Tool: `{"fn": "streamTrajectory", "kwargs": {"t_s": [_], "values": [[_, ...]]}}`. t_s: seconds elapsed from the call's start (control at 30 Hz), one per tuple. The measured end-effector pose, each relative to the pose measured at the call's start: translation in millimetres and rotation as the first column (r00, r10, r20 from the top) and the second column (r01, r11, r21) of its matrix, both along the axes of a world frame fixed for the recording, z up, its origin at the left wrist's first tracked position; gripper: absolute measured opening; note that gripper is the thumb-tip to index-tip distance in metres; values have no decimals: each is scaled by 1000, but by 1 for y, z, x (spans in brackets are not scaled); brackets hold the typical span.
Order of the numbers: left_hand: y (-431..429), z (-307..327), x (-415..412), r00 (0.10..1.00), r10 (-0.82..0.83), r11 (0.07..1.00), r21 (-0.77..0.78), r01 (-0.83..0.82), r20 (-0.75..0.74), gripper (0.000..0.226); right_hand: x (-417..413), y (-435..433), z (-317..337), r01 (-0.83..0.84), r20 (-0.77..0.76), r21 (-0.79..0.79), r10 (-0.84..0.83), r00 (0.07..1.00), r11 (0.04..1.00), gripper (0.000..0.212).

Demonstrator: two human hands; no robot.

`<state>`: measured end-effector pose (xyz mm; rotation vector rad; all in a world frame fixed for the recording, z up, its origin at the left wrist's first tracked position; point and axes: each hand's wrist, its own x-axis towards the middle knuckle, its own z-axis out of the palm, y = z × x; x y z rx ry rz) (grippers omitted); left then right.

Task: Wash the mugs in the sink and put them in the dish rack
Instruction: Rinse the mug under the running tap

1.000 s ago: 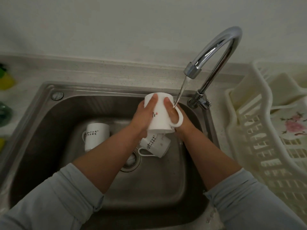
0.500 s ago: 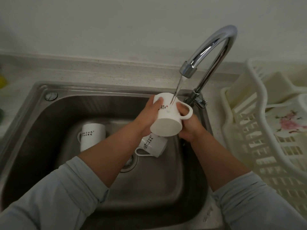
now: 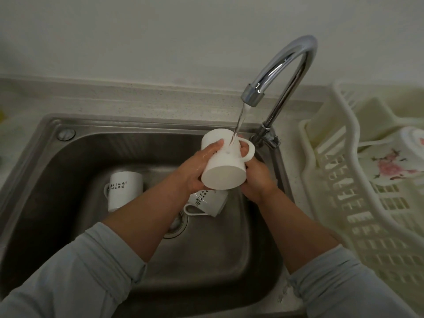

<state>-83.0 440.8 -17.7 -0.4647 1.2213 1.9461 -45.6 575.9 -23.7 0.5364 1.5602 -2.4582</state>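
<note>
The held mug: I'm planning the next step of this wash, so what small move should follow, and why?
Probably tip the mug so its mouth meets the stream. The left hand and right hand grip it base toward the camera, and water strikes only its outer wall by the handle.

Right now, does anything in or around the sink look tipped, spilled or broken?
Nothing broken. The left mug and the mug by the drain lie on their sides in the sink; water drops sit on its front right rim.
</note>
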Motion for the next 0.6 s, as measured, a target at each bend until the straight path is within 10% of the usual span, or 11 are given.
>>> {"fn": "streamTrajectory", "kwargs": {"t_s": [0.27, 0.4, 0.6], "values": [[-5, -6, 14, 840, -108, 960, -275, -51, -531, 92, -4, 15, 7, -212, 96, -279, 247, 964, 936, 66], [-18, -8, 23, 658, -408, 840, -543, -3, -633, 112, -6, 13, 7, -392, 102, 46, 386, 917, 919, 54], [-25, -7, 28, 556, -502, 723, -674, -151, -662, 124, -10, -18, 12, -118, -19, 614, 164, 986, 781, 60]]}}
